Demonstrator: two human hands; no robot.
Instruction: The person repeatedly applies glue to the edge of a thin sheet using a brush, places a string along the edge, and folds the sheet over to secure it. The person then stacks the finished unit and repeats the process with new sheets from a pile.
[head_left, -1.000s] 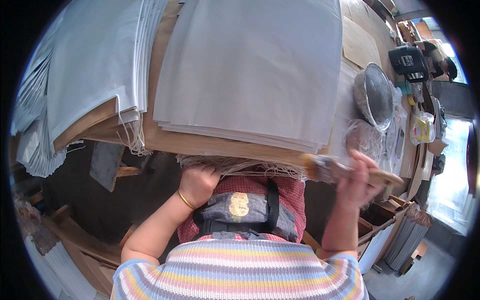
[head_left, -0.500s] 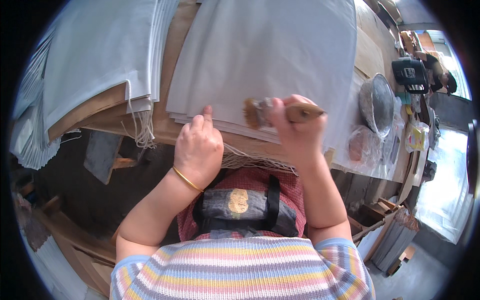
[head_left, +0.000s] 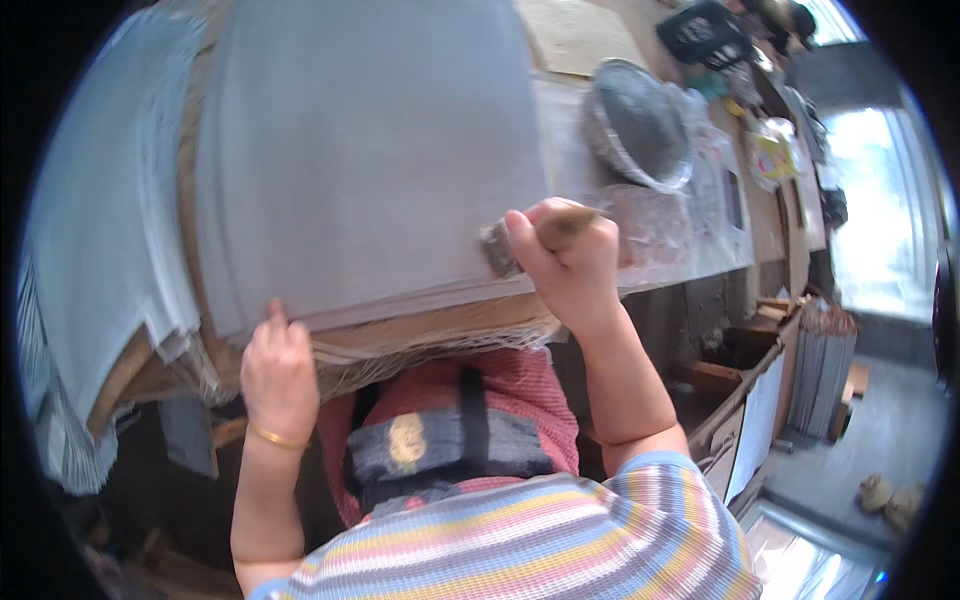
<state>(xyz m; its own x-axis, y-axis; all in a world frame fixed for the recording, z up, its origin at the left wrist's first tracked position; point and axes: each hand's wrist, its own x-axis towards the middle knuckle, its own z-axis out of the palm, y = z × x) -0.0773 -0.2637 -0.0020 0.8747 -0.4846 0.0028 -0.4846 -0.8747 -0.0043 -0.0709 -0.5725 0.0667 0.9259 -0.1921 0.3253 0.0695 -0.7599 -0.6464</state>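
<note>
In the fist of my right hand (head_left: pixel 572 262) is a brush (head_left: pixel 498 250), its bristle end pointing left over the near right part of a stack of large white sheets (head_left: pixel 370 150). Whether the bristles touch the top sheet cannot be made out through the blur. My left hand (head_left: pixel 278 372) rests at the stack's near left corner, one finger stretched onto the sheet and the others partly bent. It holds nothing that I can see. White strings (head_left: pixel 430 358) hang along the near table edge below the stack.
Another pile of white sheets (head_left: pixel 100 220) with strings lies to the left. Right of the stack stand a round grey bowl (head_left: pixel 597 125) and a clear plastic bag (head_left: pixel 645 225). Farther off are a dark basket (head_left: pixel 705 35) and a person (head_left: pixel 785 18). Wooden boxes (head_left: pixel 735 365) stand low at right.
The whole view has swung, so table and sheets appear farther left and turned. My left hand has moved left to the sheets' corner. The brush remains in my right hand.
</note>
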